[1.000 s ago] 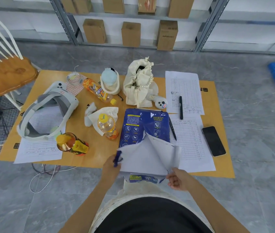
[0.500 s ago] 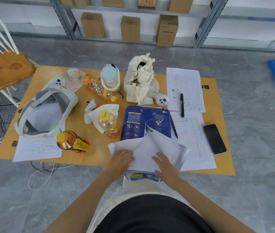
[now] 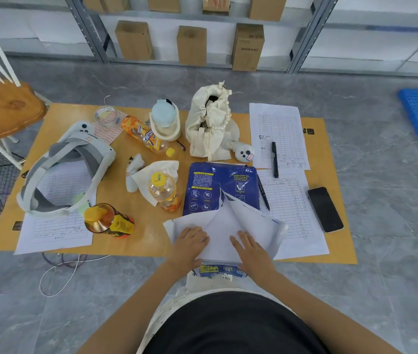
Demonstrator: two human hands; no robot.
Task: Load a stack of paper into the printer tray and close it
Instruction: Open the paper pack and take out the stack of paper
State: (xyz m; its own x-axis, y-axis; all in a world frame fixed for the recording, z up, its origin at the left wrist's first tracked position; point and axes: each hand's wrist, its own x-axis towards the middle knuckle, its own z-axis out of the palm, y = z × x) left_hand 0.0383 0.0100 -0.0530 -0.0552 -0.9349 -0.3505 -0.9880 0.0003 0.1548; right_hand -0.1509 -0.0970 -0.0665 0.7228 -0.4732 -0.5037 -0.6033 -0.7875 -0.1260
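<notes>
- Fingers of both hands lie flat and spread, gripping nothing: the left hand (image 3: 190,241) presses the left flap of the torn wrapper (image 3: 254,221), and the right hand (image 3: 250,247) rests on the bare white paper (image 3: 222,226) between the flaps.
- Paper is a ream in a blue pack (image 3: 218,185), lying at the near edge of the table (image 3: 136,241), just right of a bottle (image 3: 164,190).
- Done so far, by my reading: the near end of the pack is torn open and the sheets are exposed.
- Left to do: pull a stack out, carry it to the printer, load the tray and shut it.
- No printer or tray shows anywhere in view, so the task looks to be at an early stage.
- Pens, forms and a phone (image 3: 325,209) lie to the right, clear of the hands.
</notes>
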